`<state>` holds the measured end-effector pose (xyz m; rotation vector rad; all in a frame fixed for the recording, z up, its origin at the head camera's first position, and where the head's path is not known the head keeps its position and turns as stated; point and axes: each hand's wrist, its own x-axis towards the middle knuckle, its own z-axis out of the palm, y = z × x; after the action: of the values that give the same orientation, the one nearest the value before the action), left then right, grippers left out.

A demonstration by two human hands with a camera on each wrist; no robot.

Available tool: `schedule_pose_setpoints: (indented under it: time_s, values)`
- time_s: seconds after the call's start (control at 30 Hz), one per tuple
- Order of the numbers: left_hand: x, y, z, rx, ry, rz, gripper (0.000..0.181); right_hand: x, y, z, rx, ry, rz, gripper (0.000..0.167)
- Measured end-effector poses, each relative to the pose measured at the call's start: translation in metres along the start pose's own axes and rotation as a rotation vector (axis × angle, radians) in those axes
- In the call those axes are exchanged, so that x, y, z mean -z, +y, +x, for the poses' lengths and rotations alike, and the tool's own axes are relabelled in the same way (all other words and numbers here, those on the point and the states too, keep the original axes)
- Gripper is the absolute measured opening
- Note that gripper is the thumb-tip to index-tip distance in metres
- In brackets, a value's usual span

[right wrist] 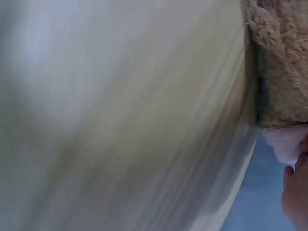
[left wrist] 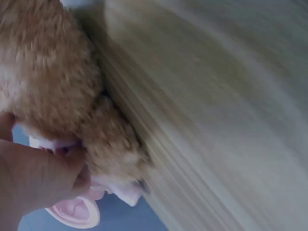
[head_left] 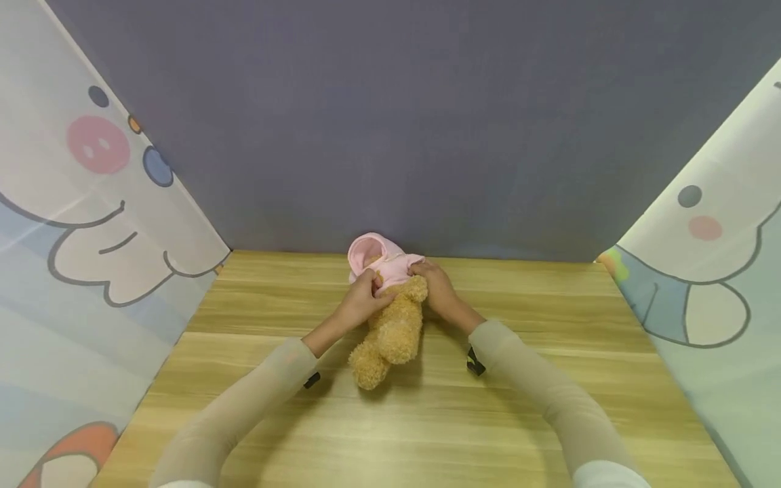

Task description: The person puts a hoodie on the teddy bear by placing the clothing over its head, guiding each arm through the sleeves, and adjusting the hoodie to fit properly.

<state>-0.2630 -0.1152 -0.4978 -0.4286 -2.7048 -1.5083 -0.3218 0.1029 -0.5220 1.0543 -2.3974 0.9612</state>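
A golden-brown plush teddy bear [head_left: 399, 332] lies on the table with its legs toward me. Around its upper end is a small pink hoodie [head_left: 395, 266], its hood opening at the far left; the bear's head is hidden. My left hand [head_left: 356, 303] pinches the hoodie's lower edge between thumb and fingers, against the fur. On the other side my right hand [head_left: 441, 291] grips the hoodie's right part, next to the bear's arm. In the left wrist view, curly fur [left wrist: 48, 72] hangs above the hand. The right wrist view catches only part of the hand [right wrist: 296, 197] beside pink cloth [right wrist: 286, 143].
The bear lies near the far edge of the wood-grain table [head_left: 549, 325], close to a dark grey wall [head_left: 390, 122]. Cartoon-printed curtains [head_left: 36, 271] hang along both sides. Dark pieces of the wrist gear [head_left: 474, 362] show under the forearms.
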Motion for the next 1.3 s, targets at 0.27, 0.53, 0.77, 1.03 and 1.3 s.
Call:
schedule_pose_setpoints:
  time_s: [0.27, 0.53, 0.77, 1.03, 1.3]
  values:
    - [-0.008, 0.005, 0.007, 0.010, 0.037, 0.109, 0.035, 0.005, -0.006, -0.004, -0.003, 0.008, -0.124, 0.011]
    - [-0.005, 0.004, 0.009, -0.067, 0.043, 0.101, 0.034, 0.023, -0.003, 0.013, 0.010, -0.134, -0.290, 0.056]
    - [-0.006, 0.003, 0.010, -0.034, 0.005, 0.100, 0.034, 0.025, -0.002, 0.014, -0.002, -0.143, -0.290, 0.047]
    - [-0.008, 0.003, 0.010, -0.066, 0.036, 0.142, 0.035, 0.023, 0.002, 0.009, 0.084, -0.119, -0.193, 0.044]
    - [-0.008, 0.008, 0.007, -0.037, 0.019, 0.139, 0.034, 0.013, 0.004, 0.003, 0.135, -0.022, -0.137, 0.020]
